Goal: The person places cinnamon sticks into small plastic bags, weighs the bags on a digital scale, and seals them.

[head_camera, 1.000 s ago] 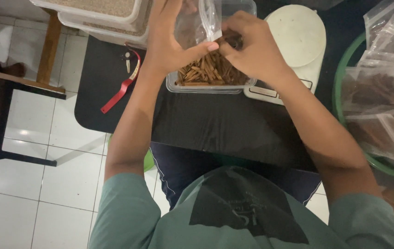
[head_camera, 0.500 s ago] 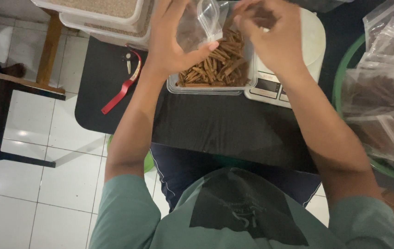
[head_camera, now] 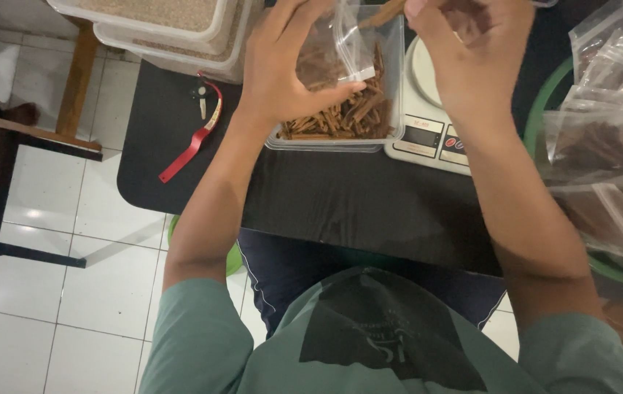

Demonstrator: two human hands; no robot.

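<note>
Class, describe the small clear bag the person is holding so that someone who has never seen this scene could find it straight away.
Start at the black table and find the clear tub of brown sticks beside the white scale. Just above the tub, the left hand holds the small clear bag open. Unlike the filled bags piled at the right, it is held up in a hand.

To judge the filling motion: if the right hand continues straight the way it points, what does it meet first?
Probably the open mouth of the clear bag held by the left hand; the right hand points its brown stick there, though depth is unclear.
</note>
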